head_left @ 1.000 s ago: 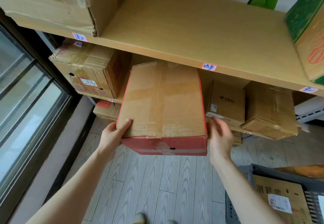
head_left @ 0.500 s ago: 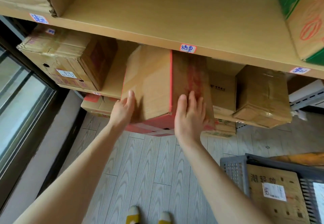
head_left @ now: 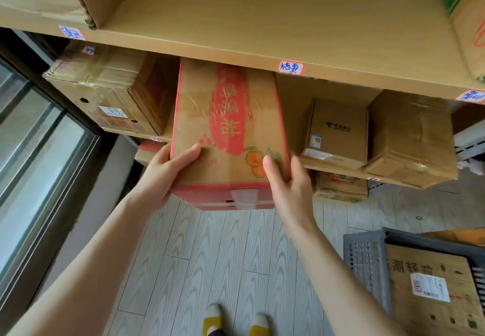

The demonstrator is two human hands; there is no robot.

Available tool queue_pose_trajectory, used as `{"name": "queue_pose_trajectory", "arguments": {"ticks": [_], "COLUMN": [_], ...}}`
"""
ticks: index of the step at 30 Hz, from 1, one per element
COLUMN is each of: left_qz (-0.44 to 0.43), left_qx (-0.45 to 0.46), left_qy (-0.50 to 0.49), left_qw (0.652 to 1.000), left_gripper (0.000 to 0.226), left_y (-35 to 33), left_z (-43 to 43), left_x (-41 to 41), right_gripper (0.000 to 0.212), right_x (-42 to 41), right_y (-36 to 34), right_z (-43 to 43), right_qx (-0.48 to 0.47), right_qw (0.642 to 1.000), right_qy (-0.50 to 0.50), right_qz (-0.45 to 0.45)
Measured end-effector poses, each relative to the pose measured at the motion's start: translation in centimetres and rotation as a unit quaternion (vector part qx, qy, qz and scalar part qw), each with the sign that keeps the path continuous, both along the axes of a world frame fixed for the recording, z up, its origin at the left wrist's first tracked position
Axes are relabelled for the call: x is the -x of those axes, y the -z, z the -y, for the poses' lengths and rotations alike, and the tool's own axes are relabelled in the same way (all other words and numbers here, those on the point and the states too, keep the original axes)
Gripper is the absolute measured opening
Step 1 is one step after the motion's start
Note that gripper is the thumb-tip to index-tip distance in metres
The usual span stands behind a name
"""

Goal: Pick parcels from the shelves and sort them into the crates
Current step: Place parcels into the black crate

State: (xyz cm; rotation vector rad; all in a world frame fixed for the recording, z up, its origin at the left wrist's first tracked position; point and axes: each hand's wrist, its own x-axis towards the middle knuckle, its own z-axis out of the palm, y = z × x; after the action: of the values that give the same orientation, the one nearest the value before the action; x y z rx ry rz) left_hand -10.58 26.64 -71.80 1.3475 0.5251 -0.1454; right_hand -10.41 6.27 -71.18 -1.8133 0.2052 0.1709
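A brown cardboard parcel with red edges, red lettering and an orange fruit print (head_left: pixel 228 136) sticks out from the middle shelf (head_left: pixel 333 170), its near end past the shelf's front. My left hand (head_left: pixel 168 172) grips its near left corner, thumb on the printed top face. My right hand (head_left: pixel 286 186) grips the near right corner, thumb over the fruit print. A grey slatted crate (head_left: pixel 367 262) stands on the floor at the lower right and holds a flat brown parcel with a white label (head_left: pixel 430 293).
Other parcels sit on the middle shelf: a taped box at the left (head_left: pixel 105 99), a small printed box (head_left: pixel 336 133) and a taped box (head_left: pixel 412 138) at the right. An upper shelf board (head_left: pixel 262 20) overhangs. A glass door frame (head_left: pixel 39 151) runs along the left. Wood-look floor lies below.
The parcel has been rolled over, so the red-printed face with the fruit picture is now on top. Both hands shifted to grip its near corners.
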Motion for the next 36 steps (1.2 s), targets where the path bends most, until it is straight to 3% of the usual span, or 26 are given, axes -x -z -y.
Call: {"name": "queue_pose_trajectory", "arguments": {"ticks": [2, 5, 10, 13, 16, 19, 21, 22, 24, 26, 28, 29, 32, 36], "left_qz": [-0.010, -0.030, -0.038, -0.056, -0.066, -0.056, -0.033, -0.025, -0.023, -0.040, -0.050, -0.041, 0.018, -0.007], "left_qx": [0.056, 0.092, 0.041, 0.007, -0.006, -0.106, -0.236, -0.275, -0.249, -0.216, -0.221, -0.228, -0.259, -0.188], "left_qy": [0.000, -0.008, -0.018, -0.027, -0.022, -0.032, -0.045, -0.049, -0.032, 0.020, 0.061, 0.079, 0.087, 0.034], "left_qw": [0.998, 0.995, 0.998, 0.998, 0.998, 0.992, 0.970, 0.960, 0.968, 0.975, 0.972, 0.970, 0.962, 0.982], "left_gripper": [0.034, 0.015, 0.024, 0.019, 0.021, 0.030, 0.031, 0.031, 0.035, 0.063, 0.078, 0.070, 0.016, 0.021], "left_y": [1.4, 2.9, 4.0, 3.9, 3.6, 3.3, 3.0, 2.7, 1.7, 0.2, -1.1, -1.9, -4.4, -7.3], "left_z": [-0.3, -0.7, -3.2, -4.3, -5.0, -5.5, -5.3, -5.2, -4.9, -4.8, -4.9, -4.9, -4.4, -3.1], "left_x": [0.7, 1.2, 1.3, 1.4, 1.5, 1.0, 0.0, -0.6, -1.1, -0.5, 1.0, 2.0, 5.5, 10.2], "right_gripper": [0.037, 0.071, 0.063, 0.047, 0.054, 0.078, 0.082, 0.080, 0.059, 0.037, 0.035, 0.038, 0.043, 0.025], "right_x": [1.5, 3.1, 3.3, 0.9, -2.6, -4.8, -4.6, -4.2, -2.7, -0.7, 1.5, 2.6, 6.4, 12.1], "right_y": [0.6, 1.2, 1.4, 1.8, 4.3, 7.3, 8.6, 8.9, 8.9, 8.1, 6.7, 5.9, 3.3, -0.3], "right_z": [-1.1, -3.2, -4.5, -1.8, 1.5, 3.0, 2.7, 2.3, 1.4, 0.8, 0.8, 0.9, 1.5, 2.6], "right_qx": [0.047, 0.157, 0.123, -0.022, 0.041, -0.033, -0.115, -0.134, -0.131, -0.117, -0.103, -0.100, -0.088, -0.106], "right_qw": [0.995, 0.971, 0.965, 0.988, 0.997, 0.962, 0.938, 0.938, 0.947, 0.953, 0.956, 0.958, 0.964, 0.961], "right_qy": [0.003, -0.009, -0.030, -0.028, 0.060, 0.104, 0.070, 0.079, 0.128, 0.155, 0.163, 0.167, 0.166, 0.178], "right_qz": [0.086, 0.178, 0.228, 0.153, 0.038, -0.249, -0.318, -0.309, -0.263, -0.234, -0.220, -0.209, -0.190, -0.182]}}
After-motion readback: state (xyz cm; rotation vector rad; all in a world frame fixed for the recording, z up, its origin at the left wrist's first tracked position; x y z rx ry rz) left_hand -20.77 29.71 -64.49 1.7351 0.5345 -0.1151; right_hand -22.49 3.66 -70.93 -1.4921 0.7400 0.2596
